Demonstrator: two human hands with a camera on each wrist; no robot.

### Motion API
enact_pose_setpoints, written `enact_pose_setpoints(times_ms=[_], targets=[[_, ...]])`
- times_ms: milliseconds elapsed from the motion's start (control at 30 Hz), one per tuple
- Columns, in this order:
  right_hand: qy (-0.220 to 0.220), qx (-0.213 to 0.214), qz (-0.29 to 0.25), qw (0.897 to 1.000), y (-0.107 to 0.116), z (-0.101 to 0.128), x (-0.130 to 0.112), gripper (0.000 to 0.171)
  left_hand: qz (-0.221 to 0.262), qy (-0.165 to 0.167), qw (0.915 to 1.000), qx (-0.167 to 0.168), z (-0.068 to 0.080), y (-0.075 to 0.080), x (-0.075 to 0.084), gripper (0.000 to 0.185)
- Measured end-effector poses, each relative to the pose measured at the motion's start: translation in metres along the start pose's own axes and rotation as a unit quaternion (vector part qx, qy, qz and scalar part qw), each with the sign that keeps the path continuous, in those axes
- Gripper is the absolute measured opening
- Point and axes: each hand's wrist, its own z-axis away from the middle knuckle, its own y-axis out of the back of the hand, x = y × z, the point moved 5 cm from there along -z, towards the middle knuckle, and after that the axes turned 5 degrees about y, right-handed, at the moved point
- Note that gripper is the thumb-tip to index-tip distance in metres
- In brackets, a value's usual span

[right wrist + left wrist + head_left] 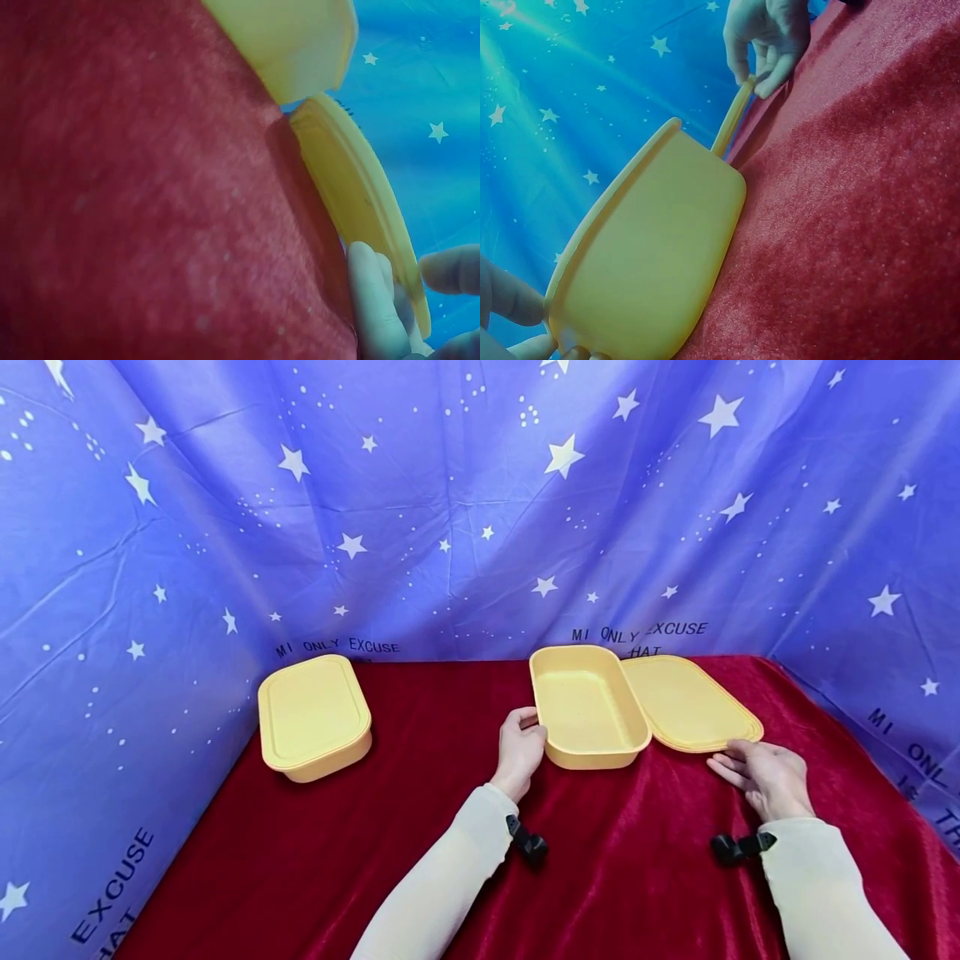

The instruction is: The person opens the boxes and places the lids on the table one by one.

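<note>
An open yellow lunch box stands at the right of the middle of the red cloth, its inside bare. My left hand grips its left wall near the front corner, with thumb and fingers at the rim in the left wrist view. Beside the box lies its flat yellow lid, the left edge against the box. My right hand pinches the lid's front right corner, fingers under it and thumb above. In the right wrist view the lid tilts up off the cloth at that corner.
A second yellow lunch box with its lid on stands at the far left of the red cloth. A blue star-printed curtain hangs around the back and sides. Black camera straps are on both wrists.
</note>
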Motion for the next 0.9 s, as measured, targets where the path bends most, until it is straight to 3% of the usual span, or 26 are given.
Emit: enact_pose_setpoints(times_ms=[100,233,333,900], targets=[[0.007,-0.015,0.047,0.999,-0.002,-0.001,0.001,0.005,0.001,0.0,1.0,0.001,0.0,0.002,0.0,0.038],[0.008,-0.024,0.092,0.995,-0.006,-0.004,0.001,0.021,0.003,0.001,1.0,0.001,0.001,0.004,0.001,0.038],[0.009,-0.028,0.119,0.992,-0.008,-0.007,0.0,0.021,0.001,0.0,1.0,0.002,0.001,0.006,0.002,0.038],[-0.006,-0.054,0.199,0.978,0.005,-0.013,-0.002,0.01,-0.001,-0.003,0.9999,0.01,-0.001,0.001,0.0,0.035]])
